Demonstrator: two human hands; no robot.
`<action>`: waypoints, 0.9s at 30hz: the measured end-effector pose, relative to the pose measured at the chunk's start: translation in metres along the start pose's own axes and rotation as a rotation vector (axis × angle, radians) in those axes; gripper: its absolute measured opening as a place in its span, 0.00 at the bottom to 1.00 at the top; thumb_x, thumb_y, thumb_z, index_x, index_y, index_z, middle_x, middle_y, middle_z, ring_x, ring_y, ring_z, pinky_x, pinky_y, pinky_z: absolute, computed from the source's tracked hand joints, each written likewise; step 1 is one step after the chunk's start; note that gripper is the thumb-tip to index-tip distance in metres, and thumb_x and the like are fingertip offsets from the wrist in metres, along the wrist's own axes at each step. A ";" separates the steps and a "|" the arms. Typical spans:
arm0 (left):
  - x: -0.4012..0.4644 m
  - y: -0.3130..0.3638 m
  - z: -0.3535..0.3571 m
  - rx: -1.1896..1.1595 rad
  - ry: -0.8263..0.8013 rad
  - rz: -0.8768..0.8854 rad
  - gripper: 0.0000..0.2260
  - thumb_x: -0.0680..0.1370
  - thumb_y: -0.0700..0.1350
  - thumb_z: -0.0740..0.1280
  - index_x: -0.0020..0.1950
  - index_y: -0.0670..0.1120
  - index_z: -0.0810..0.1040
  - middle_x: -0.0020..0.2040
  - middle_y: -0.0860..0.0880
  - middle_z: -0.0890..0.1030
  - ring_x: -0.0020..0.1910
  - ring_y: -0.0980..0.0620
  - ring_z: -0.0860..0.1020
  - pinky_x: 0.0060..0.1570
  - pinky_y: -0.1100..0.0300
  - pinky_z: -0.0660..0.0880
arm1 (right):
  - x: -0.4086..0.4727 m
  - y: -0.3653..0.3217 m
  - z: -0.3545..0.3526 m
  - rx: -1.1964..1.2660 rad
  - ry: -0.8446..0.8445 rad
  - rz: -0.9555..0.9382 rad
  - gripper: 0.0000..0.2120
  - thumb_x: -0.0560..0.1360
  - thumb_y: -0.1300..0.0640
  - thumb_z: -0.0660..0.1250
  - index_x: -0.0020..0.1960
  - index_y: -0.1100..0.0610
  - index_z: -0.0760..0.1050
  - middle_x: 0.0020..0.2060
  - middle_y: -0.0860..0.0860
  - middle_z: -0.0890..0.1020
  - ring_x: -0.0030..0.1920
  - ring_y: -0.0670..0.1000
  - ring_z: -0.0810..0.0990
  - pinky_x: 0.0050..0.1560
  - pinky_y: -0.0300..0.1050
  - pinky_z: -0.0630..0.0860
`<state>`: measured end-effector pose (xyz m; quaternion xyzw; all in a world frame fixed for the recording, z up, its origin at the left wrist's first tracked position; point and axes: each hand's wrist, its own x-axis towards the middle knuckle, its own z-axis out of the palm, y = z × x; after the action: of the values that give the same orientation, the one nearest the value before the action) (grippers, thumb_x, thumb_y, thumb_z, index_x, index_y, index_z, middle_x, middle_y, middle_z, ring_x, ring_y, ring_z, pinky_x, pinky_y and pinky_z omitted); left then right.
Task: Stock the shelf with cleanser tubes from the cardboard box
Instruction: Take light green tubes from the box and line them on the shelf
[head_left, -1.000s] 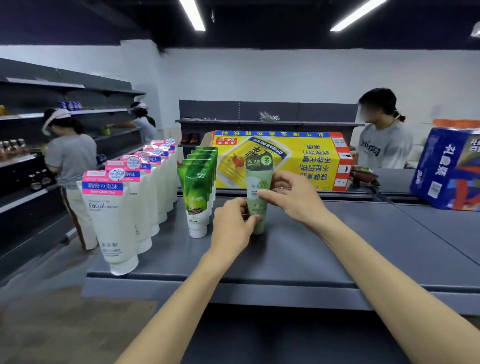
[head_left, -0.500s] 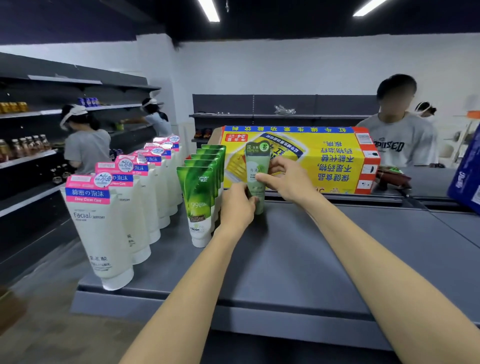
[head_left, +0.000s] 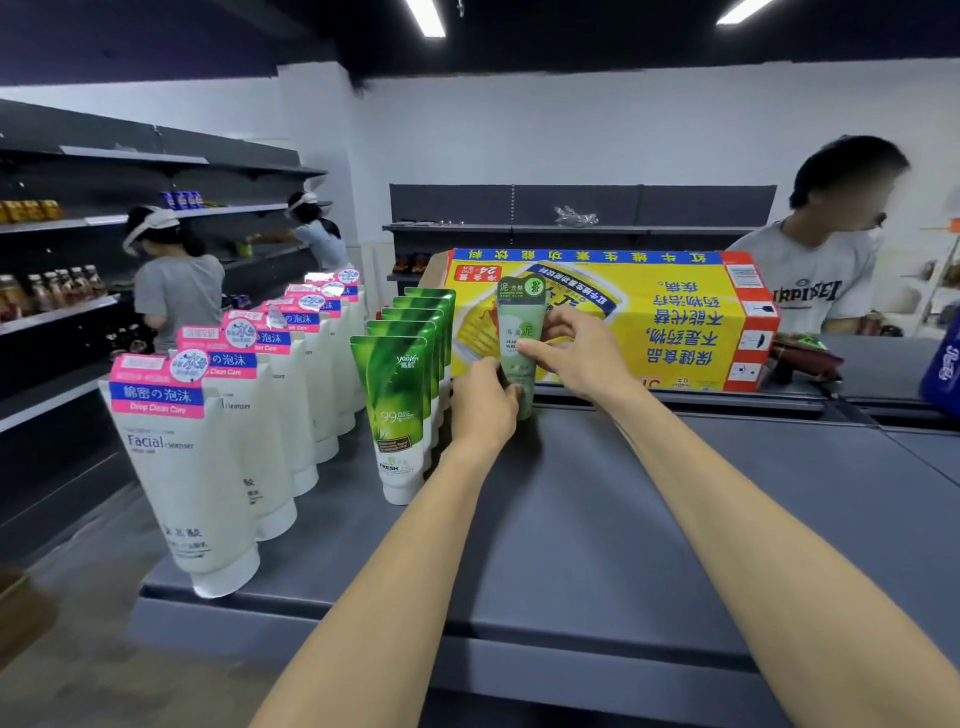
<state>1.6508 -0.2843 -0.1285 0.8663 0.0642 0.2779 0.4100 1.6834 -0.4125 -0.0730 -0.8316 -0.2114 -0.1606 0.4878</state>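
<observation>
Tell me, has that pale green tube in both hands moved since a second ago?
Yes. The pale green tube has gone back along the shelf, from beside the front tube of the green row to right before the yellow box.

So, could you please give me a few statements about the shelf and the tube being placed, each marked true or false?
1. Both hands hold the pale green cleanser tube. True: the left hand grips it low, the right hand higher.
2. The tube lies flat. False: it stands upright, cap down.
3. A row of bright green tubes stands to its left. True.
4. The white facial cleanser tubes stand right of the held tube. False: they are far left.
5. The yellow cardboard box sits behind the tube. True.
</observation>
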 end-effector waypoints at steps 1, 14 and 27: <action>0.000 0.000 0.001 -0.001 0.002 0.004 0.07 0.77 0.43 0.70 0.54 0.44 0.81 0.48 0.45 0.85 0.49 0.43 0.82 0.50 0.47 0.79 | 0.000 0.000 0.000 0.004 0.003 0.000 0.15 0.71 0.51 0.77 0.53 0.55 0.78 0.45 0.46 0.83 0.46 0.47 0.83 0.51 0.51 0.82; 0.001 0.007 0.000 0.029 -0.008 -0.006 0.07 0.78 0.42 0.68 0.56 0.43 0.79 0.50 0.44 0.84 0.50 0.41 0.80 0.48 0.48 0.79 | -0.001 -0.003 0.002 -0.017 0.028 -0.008 0.15 0.74 0.53 0.74 0.56 0.57 0.77 0.48 0.48 0.81 0.47 0.46 0.79 0.41 0.32 0.74; 0.001 0.011 -0.001 0.045 -0.021 -0.027 0.08 0.79 0.41 0.67 0.57 0.43 0.79 0.52 0.43 0.84 0.51 0.40 0.80 0.48 0.50 0.78 | 0.004 -0.002 0.003 -0.042 0.024 0.013 0.15 0.74 0.52 0.74 0.57 0.56 0.77 0.47 0.47 0.80 0.46 0.46 0.79 0.38 0.31 0.71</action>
<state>1.6502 -0.2905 -0.1192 0.8773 0.0776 0.2618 0.3946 1.6861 -0.4083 -0.0711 -0.8411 -0.1966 -0.1717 0.4738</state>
